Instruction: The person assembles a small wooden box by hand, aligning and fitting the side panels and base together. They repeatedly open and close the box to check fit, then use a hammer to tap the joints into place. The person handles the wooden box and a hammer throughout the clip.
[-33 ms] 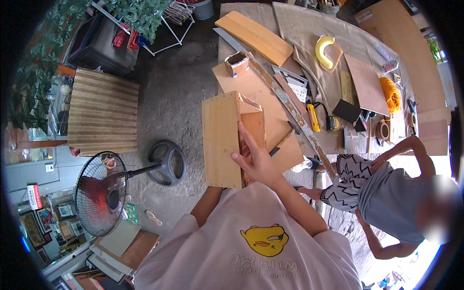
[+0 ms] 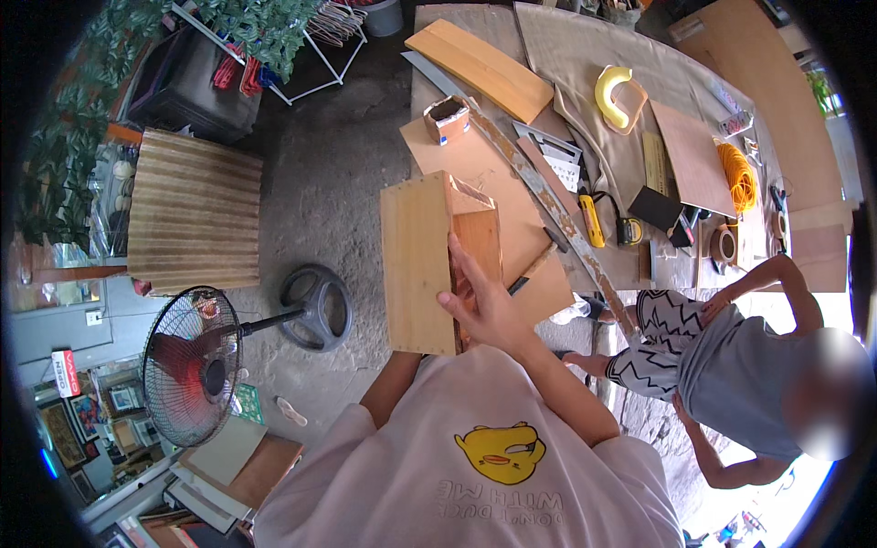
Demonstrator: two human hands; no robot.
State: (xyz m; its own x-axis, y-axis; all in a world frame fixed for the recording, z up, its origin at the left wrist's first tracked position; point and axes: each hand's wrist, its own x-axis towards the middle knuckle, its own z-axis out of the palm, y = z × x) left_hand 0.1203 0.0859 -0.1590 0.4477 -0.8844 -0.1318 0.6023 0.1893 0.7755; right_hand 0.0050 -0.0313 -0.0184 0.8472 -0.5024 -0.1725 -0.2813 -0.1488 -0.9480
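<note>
In front of my chest is a pale wooden box (image 2: 417, 265), tilted with a broad side panel facing up and its open side toward the right. Inside it are darker brown wood and a slanted end piece. My right hand (image 2: 486, 306) grips the panel's right edge, thumb on the upper face, index finger stretched along the rim. The other fingers reach inside and are partly hidden. My left forearm (image 2: 391, 388) goes under the box, which hides my left hand. A hammer (image 2: 534, 268) lies just right of the box on a brown board (image 2: 513, 203).
A cloth-covered table (image 2: 585, 36) bears a yellow plank (image 2: 480, 68), a long worn strip (image 2: 523, 169), a small carton (image 2: 448, 121), a utility knife (image 2: 592, 221), a tape measure (image 2: 629, 232) and orange cord (image 2: 736, 178). A fan (image 2: 194, 365) stands left; another person (image 2: 731, 374) stands right.
</note>
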